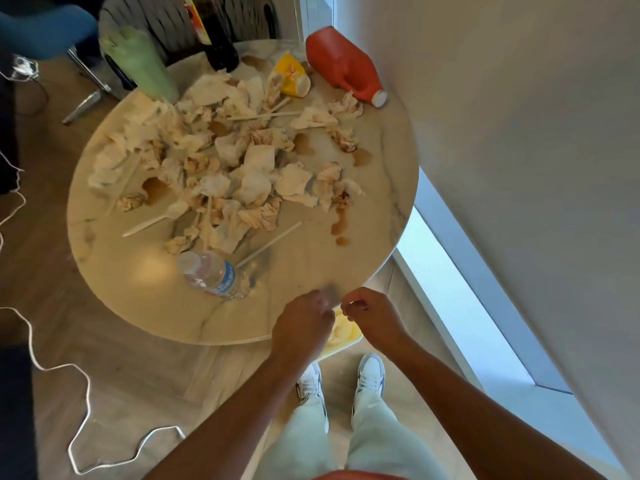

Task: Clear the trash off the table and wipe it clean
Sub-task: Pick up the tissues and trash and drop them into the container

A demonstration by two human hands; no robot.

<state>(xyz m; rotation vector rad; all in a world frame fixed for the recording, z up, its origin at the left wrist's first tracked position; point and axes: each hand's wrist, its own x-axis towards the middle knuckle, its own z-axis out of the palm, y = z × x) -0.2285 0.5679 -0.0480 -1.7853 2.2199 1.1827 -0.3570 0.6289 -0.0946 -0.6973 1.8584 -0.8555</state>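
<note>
- Nearest the camera: two bare forearms reach forward over the person's pale trousers and white sneakers (pixel 370 374).
- Left hand (pixel 304 323) and right hand (pixel 372 315) meet close together at the near rim of the round marble table (pixel 398 237). Both have fingers curled in a pinch, seemingly pulling at something thin and translucent between them, perhaps a bag or film; motion blur leaves this uncertain.
- Just below the hands, a yellowish object (pixel 341 336) shows under the table edge.
- Just beyond the left hand lies a clear water bottle (pixel 213 275) on its side, with a straw (pixel 270 244) past it.
- Well beyond both hands: a heap of stained crumpled napkins (pixel 242 168), a plastic spoon (pixel 156 220), brown spills (pixel 341 225), a crushed yellow cup (pixel 292 76), a toppled orange jug (pixel 343 67), a green cup (pixel 145 64) and a dark bottle (pixel 221 46).
- Step judged: preparation; no trash is cleared yet.
- Next move likely calls for opening the held item, then gathering the bottle first; wiping must wait for a bare top.
</note>
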